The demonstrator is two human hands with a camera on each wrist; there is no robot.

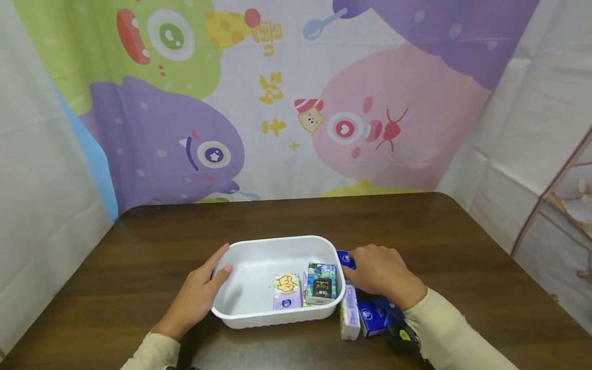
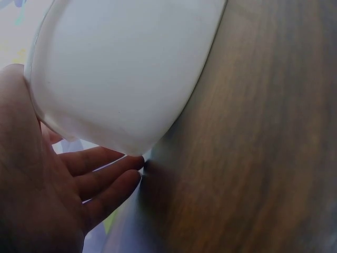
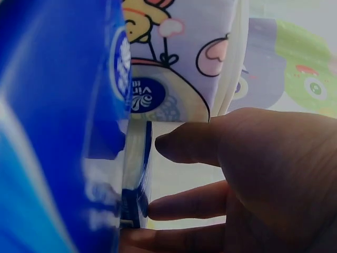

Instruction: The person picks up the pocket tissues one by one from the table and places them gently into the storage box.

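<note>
A white plastic basket (image 1: pixel 265 321) stands on the table. My left hand (image 1: pixel 196 295) holds its left end, thumb over the rim and fingers against the outer wall (image 2: pixel 126 79). Inside lie a purple-and-yellow tissue pack (image 1: pixel 287 292) with a bear print and a dark green-blue pack (image 1: pixel 321 283) marked Face, partly covering another pack. My right hand (image 1: pixel 381 270) is just right of the basket, at a blue tissue pack (image 1: pixel 346 259). In the right wrist view, its fingers (image 3: pixel 189 203) are fairly straight beside a blue-and-white pack (image 3: pixel 138 179), and the thumb is slightly apart from it.
Near the basket's right front corner stand a lilac tissue pack (image 1: pixel 350 313) and a blue one (image 1: pixel 372 317), with more blue packaging partly hidden under my right forearm. A brown wooden table (image 1: pixel 176 226) extends to a cartoon-printed curtain (image 1: pixel 277 169) at the back.
</note>
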